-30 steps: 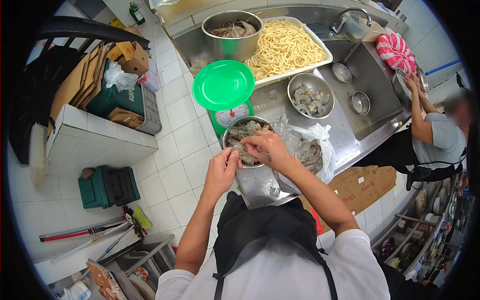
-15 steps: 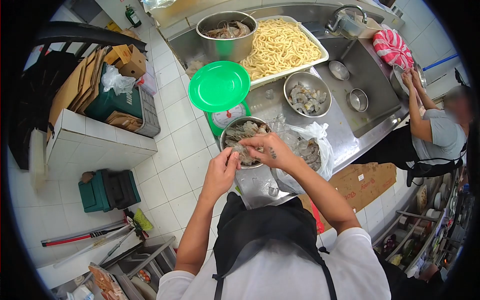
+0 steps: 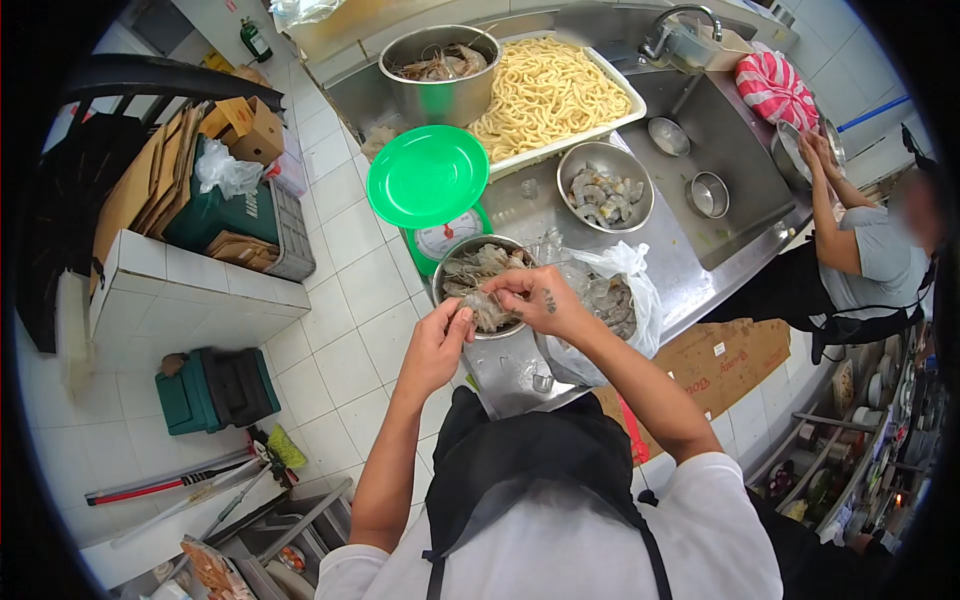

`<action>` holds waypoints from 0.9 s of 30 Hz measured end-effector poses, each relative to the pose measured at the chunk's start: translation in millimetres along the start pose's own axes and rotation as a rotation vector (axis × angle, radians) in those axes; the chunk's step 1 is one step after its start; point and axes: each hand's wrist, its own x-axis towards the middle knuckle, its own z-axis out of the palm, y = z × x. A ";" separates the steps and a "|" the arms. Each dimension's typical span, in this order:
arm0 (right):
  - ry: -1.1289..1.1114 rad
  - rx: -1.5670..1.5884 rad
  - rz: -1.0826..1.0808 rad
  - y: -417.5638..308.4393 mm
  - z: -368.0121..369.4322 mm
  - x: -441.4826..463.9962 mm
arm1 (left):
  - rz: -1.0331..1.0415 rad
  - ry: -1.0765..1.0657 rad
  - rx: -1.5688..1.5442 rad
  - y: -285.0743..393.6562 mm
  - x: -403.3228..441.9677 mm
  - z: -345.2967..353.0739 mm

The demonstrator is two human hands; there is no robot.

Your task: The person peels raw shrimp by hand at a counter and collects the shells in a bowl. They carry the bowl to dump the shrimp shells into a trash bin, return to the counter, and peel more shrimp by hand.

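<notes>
My left hand is closed in a pinch on a grey raw shrimp at the near edge of a steel bowl. The fingertips of my right hand are pinched on the same shrimp from the other side; my fingers partly cover it. Greyish shrimp and shells fill the bowl below my hands. To the right, a white plastic bag lies open with more shrimp in it. Behind that bag, another steel bowl contains peeled shrimp.
A scale with a green pan stands beyond my bowl. Farther back are a steel pot of shrimp and a tray of thick noodles. The sink holds two steel bowls. Another person works at right.
My view has shifted slightly, so the counter items appear a little lower left. Both hands stay pinched on the shrimp at the bowl. The other person's hands have moved a little.
</notes>
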 end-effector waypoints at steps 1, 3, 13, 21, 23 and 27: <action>-0.022 0.012 0.007 0.5 -2.3 -1.2 | -0.009 -0.003 0.015 -0.7 0.3 0.1; 0.012 0.034 -0.125 12.8 3.4 -1.3 | -0.007 0.026 0.038 -3.7 -2.2 -1.5; 0.107 -0.040 -0.474 19.2 -5.9 -6.3 | 0.145 -0.025 0.142 -1.2 8.3 8.1; 0.254 -0.103 -0.417 14.8 6.9 -2.6 | 0.105 -0.029 0.076 -1.3 16.1 11.3; 0.288 -0.082 -0.414 17.1 8.5 -2.5 | 0.145 -0.032 0.054 -5.4 17.2 10.3; 0.222 0.029 -0.330 21.1 5.4 -2.2 | 0.170 -0.021 0.120 -9.1 16.4 8.6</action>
